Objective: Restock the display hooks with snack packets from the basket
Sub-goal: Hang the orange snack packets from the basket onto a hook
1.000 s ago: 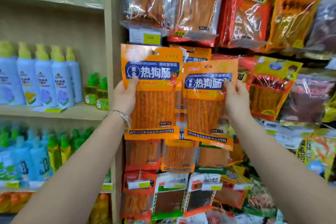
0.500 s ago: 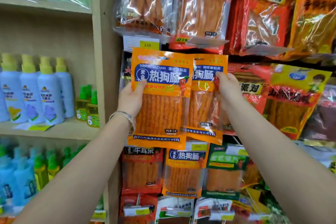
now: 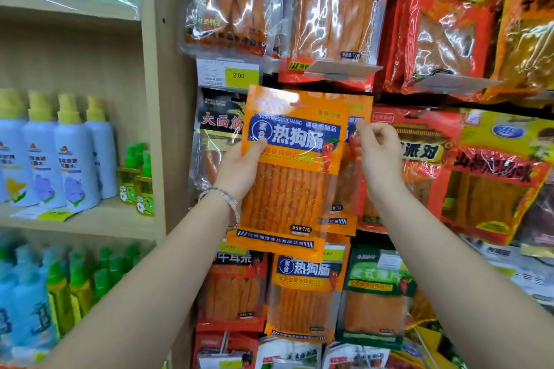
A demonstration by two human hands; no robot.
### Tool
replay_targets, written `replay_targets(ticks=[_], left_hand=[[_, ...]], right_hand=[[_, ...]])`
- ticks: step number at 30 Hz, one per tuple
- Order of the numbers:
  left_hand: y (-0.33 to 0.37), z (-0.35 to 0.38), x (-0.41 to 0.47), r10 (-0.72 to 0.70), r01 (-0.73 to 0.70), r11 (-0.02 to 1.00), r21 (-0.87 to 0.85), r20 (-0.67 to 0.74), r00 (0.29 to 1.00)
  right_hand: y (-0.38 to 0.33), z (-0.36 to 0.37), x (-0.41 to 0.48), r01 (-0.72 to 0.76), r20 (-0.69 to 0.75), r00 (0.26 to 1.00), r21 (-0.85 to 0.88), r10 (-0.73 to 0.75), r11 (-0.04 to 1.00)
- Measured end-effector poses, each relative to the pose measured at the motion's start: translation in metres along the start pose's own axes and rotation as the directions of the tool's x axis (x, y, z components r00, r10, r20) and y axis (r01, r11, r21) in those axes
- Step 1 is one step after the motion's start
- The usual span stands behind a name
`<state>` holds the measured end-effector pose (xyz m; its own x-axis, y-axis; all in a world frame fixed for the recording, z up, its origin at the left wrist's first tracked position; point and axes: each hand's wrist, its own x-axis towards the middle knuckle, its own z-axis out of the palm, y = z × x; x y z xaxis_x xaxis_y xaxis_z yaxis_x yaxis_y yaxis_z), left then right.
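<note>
While the left grip [image 3: 239,171] clasps the front packet [image 3: 287,183] marked "热狗肠", the right grip [image 3: 379,153] pinches the rear packet [image 3: 347,186].

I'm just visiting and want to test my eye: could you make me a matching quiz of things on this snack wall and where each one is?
Things:
1 front packet
2 rear packet
3 price tag
4 bracelet

Places:
A on the left wrist
B just above the front packet
C held in the left hand
D pinched by the right hand

Pairs: 1-C, 2-D, 3-B, 4-A
</note>
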<state>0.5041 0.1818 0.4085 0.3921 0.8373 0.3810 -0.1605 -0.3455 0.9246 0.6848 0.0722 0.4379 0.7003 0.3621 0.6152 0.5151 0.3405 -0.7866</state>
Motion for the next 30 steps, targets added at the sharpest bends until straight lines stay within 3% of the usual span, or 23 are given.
replay_targets(ticks=[3,8,13,26,30], left_hand=[[0.003,0.012,-0.002,0.039,-0.041,0.999,0.032,0.057,0.998],[0.016,0.023,0.003,0.269,-0.274,0.96,0.051,0.092,0.959],[0.038,0.031,0.014,0.514,-0.572,0.741,0.352,0.251,0.82],[0.031,0.043,0.028,0.547,-0.593,0.707,0.385,0.233,0.804],[-0.009,0.038,0.022,0.46,-0.485,0.767,0.421,0.168,0.872]], right_hand=[[-0.009,0.005,-0.001,-0.039,0.147,0.989,0.057,0.03,0.998],[-0.014,0.005,0.01,0.077,0.055,0.995,0.058,-0.08,0.995],[-0.019,0.002,0.026,0.177,0.009,0.984,0.014,-0.178,0.984],[0.007,0.009,0.04,0.176,-0.017,0.983,-0.168,-0.181,0.97],[0.03,0.005,0.022,0.17,-0.068,0.98,-0.221,-0.189,0.96]])
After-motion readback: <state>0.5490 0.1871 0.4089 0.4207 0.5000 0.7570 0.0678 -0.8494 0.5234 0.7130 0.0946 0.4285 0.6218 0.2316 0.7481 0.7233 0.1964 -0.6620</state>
